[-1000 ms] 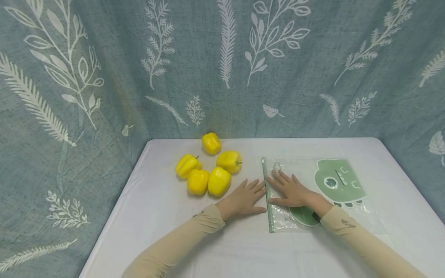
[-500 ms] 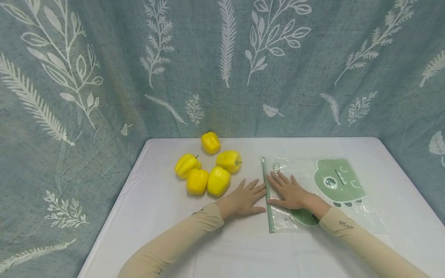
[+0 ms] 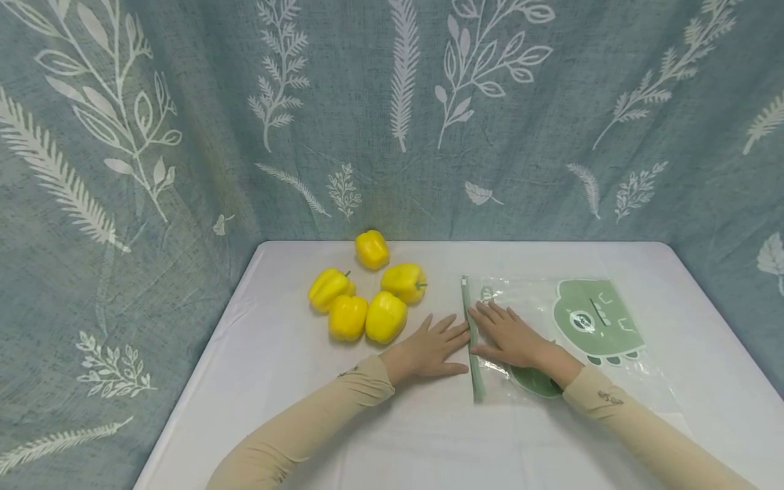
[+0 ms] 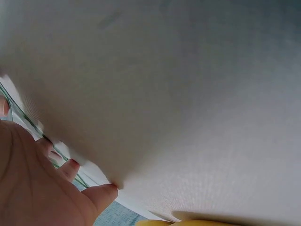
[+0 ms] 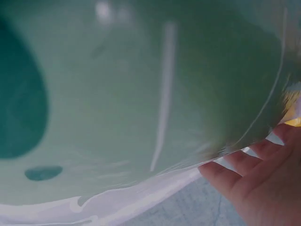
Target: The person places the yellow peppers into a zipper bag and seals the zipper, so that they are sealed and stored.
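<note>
- We locate the clear bag flat on the right half of the white table; a green cartoon print covers part of its film.
- We find the green closure strip along the bag's left edge, running from the rear toward the front.
- We note the left hand palm down on the table, fingers extended and spread wide, gripping nothing; its foremost fingertips meet the strip's outer side.
- We note the right hand palm down on the bag, fingers extended and slightly spread, gripping nothing; its fingertips reach the strip's inner side. We cannot tell how firmly either hand presses.
- We count five yellow bell peppers to the left of the bag: the rear pepper stands apart, while four lie grouped in front of it. The nearest, the front-right pepper, sits near the left hand, without contact.
- We observe beige sleeves on both forearms and a blue-green curtain with white leaf motifs behind the table.
</note>
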Demonstrator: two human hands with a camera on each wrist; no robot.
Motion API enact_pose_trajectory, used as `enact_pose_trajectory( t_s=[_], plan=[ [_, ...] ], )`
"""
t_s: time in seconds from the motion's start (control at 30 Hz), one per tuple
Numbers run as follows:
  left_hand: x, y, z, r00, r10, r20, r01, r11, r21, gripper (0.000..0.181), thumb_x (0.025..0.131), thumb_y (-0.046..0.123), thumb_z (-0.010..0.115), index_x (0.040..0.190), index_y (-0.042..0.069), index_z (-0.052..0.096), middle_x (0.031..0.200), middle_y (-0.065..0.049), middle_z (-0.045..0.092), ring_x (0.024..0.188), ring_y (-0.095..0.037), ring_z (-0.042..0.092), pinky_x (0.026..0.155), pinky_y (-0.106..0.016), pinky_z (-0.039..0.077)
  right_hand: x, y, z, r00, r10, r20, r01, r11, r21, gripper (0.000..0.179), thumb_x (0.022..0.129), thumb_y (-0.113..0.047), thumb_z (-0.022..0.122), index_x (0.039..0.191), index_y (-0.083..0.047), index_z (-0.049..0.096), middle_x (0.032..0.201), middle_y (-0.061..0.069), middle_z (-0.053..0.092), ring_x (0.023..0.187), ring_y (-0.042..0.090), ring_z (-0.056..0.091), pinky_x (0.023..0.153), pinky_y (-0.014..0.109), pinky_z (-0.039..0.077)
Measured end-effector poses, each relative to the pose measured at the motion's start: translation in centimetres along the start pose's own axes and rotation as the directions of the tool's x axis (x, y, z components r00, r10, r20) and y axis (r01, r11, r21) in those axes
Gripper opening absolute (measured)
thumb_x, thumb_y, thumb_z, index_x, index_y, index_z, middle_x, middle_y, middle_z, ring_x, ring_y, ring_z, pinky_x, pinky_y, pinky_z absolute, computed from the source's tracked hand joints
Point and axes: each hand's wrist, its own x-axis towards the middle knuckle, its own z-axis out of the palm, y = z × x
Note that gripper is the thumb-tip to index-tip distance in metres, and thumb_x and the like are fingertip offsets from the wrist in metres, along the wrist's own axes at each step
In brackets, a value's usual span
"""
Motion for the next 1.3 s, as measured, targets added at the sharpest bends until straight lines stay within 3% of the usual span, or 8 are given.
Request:
enact_pose_trajectory(
  t_s=[0.43, 0.8, 1.3],
  plan=[
    [-0.4, -0.2, 0.0, 0.999, 0.023, -0.030, -0.026, 0.996, -0.081, 0.069, 0.093, 0.061, 0.026, 0.150, 0.024, 0.010, 0.156, 0.007, 0.004, 0.143, -0.021, 0.005, 0.115, -0.051, 0.010, 0.1, -0.2, -0.6, 0.996, -0.012, -0.091, 0.011, 1.000, -0.018, 0.065, 0.091, -0.043, 0.053, 0.142, -0.007, 0.034, 0.142, 0.018, 0.039, 0.129, 0.039, 0.038, 0.102, 0.056, 0.036],
    [0.1, -0.2, 0.7, 0.998, 0.038, -0.057, -0.040, 0.999, -0.027, 0.066, 0.094, 0.059, 0.030, 0.149, 0.029, 0.009, 0.156, 0.006, 0.004, 0.143, -0.026, 0.010, 0.113, -0.055, 0.015, -0.1, 0.3, -0.9, 0.989, 0.041, -0.142, -0.034, 0.998, 0.050, 0.059, 0.093, -0.041, 0.051, 0.142, -0.013, 0.036, 0.138, 0.014, 0.047, 0.123, 0.035, 0.046, 0.096, 0.055, 0.041],
    [-0.1, 0.0, 0.2, 0.999, 0.035, -0.034, -0.037, 0.998, -0.052, 0.065, 0.094, 0.058, 0.032, 0.149, 0.031, 0.012, 0.156, 0.006, 0.005, 0.143, -0.025, 0.006, 0.113, -0.055, 0.013, -0.9, 0.5, -1.7, 0.970, 0.079, -0.230, -0.058, 0.994, 0.098, 0.056, 0.094, -0.036, 0.051, 0.143, -0.014, 0.032, 0.115, 0.017, 0.062, 0.092, 0.032, 0.064, 0.075, 0.046, 0.053]
  ],
)
